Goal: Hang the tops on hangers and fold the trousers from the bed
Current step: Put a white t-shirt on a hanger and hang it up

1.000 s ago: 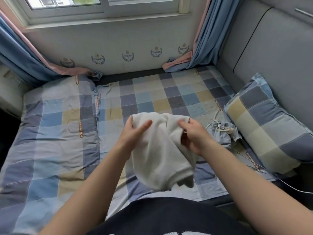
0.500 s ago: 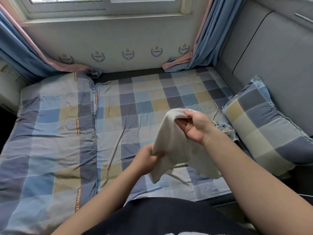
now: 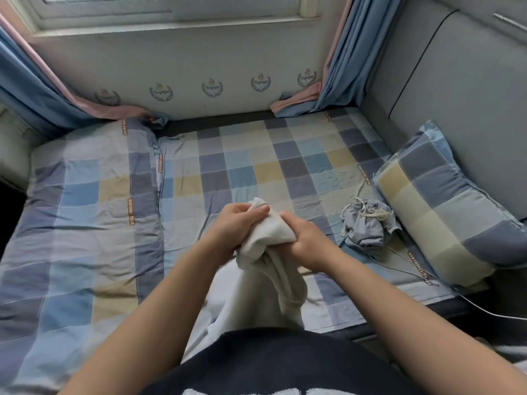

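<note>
Both your left hand (image 3: 238, 223) and right hand (image 3: 309, 242) have a tight grip on the bunched white garment (image 3: 265, 283) above the bed (image 3: 256, 166); held so crumpled, it could twist and fold crooked

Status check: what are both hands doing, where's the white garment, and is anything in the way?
Left hand, right hand: both gripping white garment, bunched above bed. Grey drawstring garment lies apart, beside pillow, not in the way.

Soft, even daylight comes from the window (image 3: 171, 7) at the top; shadows on the bed (image 3: 256, 166) are faint. Wide-angle bending curves the edges, and detail is slightly soft throughout.
</note>
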`<control>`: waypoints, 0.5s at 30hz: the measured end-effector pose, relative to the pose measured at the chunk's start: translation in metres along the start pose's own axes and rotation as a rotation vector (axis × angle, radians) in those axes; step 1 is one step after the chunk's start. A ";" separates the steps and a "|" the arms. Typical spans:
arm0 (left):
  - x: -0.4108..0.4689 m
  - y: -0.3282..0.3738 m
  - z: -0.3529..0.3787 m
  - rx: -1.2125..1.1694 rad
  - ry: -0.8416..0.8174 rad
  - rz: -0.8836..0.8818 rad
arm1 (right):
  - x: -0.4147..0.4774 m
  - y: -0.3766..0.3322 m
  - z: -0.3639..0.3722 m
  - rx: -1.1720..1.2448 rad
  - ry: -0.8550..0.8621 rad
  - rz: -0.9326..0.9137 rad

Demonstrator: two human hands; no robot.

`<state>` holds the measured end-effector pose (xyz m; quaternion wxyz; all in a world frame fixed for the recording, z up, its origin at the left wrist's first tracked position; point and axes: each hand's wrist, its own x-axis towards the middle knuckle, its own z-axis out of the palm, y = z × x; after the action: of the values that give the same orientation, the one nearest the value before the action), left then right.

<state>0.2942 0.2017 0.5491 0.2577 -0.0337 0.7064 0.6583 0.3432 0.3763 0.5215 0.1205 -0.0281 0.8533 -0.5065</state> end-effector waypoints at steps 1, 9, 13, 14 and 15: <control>0.000 0.000 -0.005 -0.056 0.010 -0.007 | 0.004 0.001 0.000 -0.053 0.058 -0.014; -0.015 -0.043 -0.012 -0.046 -0.096 0.071 | 0.023 -0.015 -0.003 0.405 0.276 0.202; -0.025 -0.072 -0.010 0.123 -0.064 0.213 | 0.024 -0.023 -0.003 0.601 0.325 0.309; -0.026 -0.080 -0.008 0.192 -0.045 0.230 | 0.024 -0.025 -0.004 0.642 0.334 0.325; -0.027 -0.087 -0.005 0.260 -0.013 0.237 | 0.024 -0.026 -0.006 0.672 0.340 0.334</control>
<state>0.3495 0.1781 0.4801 0.1850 0.0875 0.7831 0.5873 0.3167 0.3646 0.5431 0.0610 0.2360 0.6409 -0.7279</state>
